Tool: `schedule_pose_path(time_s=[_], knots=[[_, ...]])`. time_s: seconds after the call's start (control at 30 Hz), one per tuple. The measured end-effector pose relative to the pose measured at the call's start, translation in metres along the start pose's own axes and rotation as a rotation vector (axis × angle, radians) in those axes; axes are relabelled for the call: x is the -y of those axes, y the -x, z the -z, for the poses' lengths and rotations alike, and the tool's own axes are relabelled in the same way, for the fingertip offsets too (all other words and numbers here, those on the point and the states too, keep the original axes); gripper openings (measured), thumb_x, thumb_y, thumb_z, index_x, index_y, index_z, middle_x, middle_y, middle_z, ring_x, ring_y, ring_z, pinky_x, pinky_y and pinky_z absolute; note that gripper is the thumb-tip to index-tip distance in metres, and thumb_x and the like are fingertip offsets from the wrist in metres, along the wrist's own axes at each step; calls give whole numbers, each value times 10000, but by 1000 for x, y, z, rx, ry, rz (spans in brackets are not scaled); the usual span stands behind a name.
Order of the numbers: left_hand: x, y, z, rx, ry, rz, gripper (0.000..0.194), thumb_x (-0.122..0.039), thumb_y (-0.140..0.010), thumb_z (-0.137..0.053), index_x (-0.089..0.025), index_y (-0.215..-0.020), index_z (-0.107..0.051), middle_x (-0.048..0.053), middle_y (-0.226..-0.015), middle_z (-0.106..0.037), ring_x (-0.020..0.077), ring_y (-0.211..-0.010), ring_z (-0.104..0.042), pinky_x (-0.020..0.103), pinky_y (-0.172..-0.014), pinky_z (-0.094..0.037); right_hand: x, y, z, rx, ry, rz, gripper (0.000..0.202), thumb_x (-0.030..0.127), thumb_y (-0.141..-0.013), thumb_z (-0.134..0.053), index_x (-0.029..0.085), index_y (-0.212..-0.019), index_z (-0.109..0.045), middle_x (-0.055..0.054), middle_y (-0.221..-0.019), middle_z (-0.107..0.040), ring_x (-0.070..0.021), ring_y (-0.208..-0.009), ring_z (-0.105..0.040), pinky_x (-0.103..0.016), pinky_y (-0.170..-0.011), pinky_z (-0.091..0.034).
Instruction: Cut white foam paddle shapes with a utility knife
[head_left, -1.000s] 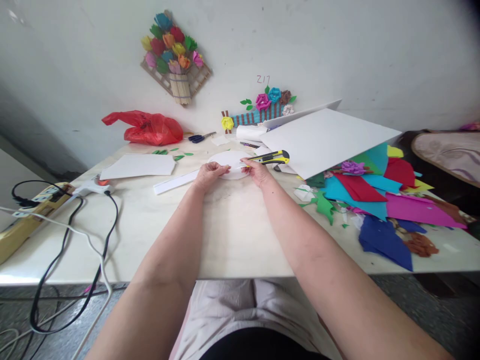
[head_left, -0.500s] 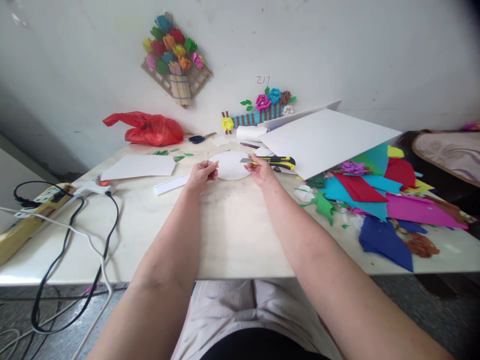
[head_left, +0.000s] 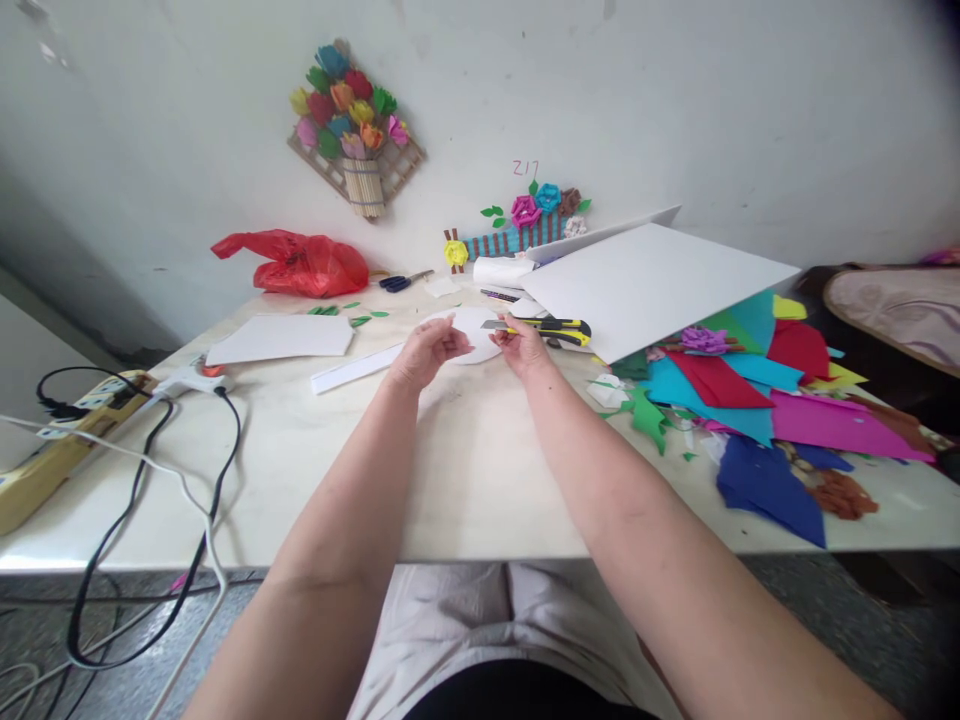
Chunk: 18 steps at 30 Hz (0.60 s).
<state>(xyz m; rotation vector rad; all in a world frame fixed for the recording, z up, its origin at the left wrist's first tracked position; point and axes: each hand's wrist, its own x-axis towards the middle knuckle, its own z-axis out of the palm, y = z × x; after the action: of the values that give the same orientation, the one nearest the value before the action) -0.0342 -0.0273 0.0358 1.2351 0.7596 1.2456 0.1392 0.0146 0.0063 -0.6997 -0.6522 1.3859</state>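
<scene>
At the frame's left edge you have a yellow power strip [head_left: 45,465]; left of centre, a white strip [head_left: 356,369]. At centre, your left hand [head_left: 430,352], fingers parted, overlaps the white oval [head_left: 472,322]; contact is unclear. Just right, your right hand [head_left: 520,347] pinches the utility knife [head_left: 564,328], blade leftward. Coloured sheets [head_left: 701,408] lie at right.

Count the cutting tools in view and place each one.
2. The knife is in the right hand; the scissors lie beside the red bag. Others may be hidden under the board.
</scene>
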Motion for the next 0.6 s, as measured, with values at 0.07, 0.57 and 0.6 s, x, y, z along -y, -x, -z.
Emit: schedule_pose_path(time_s=[0.07, 0.57, 0.6], knots=[[5, -6, 14, -325, 8, -67, 350, -429, -737, -688, -189, -584, -485, -41, -510, -551, 88, -488, -538, 310, -700, -547, 0, 0, -2, -14, -35, -20, 121, 235, -728, -714, 175, -682, -620, 49, -501, -576, -61, -447, -497, -208, -577, -522], [22, -38, -43, -714, -43, -126, 237, -286, -803, -507, -211, -586, -445, -37, -545, -487, 106, -536, -511, 233, -589, -461, 2, 2, -4, -93, -62, 55, 154, 298, -778, -698, 168, -794, -618, 63, -501, -596, -52, -451, -533, -165, -559, -504], [17, -38, -25, -787, -149, -123, 240, -269, -810, -497, -216, -584, -437, -30, -555, -494, 123, -583, -538, 252, -640, -477, 2, 2, -6, -112, -38, 45, 169, 318, -789, -691, 166, -814, -620, 57, -499, -602, -54, -446, -533, -163, -547, -500]])
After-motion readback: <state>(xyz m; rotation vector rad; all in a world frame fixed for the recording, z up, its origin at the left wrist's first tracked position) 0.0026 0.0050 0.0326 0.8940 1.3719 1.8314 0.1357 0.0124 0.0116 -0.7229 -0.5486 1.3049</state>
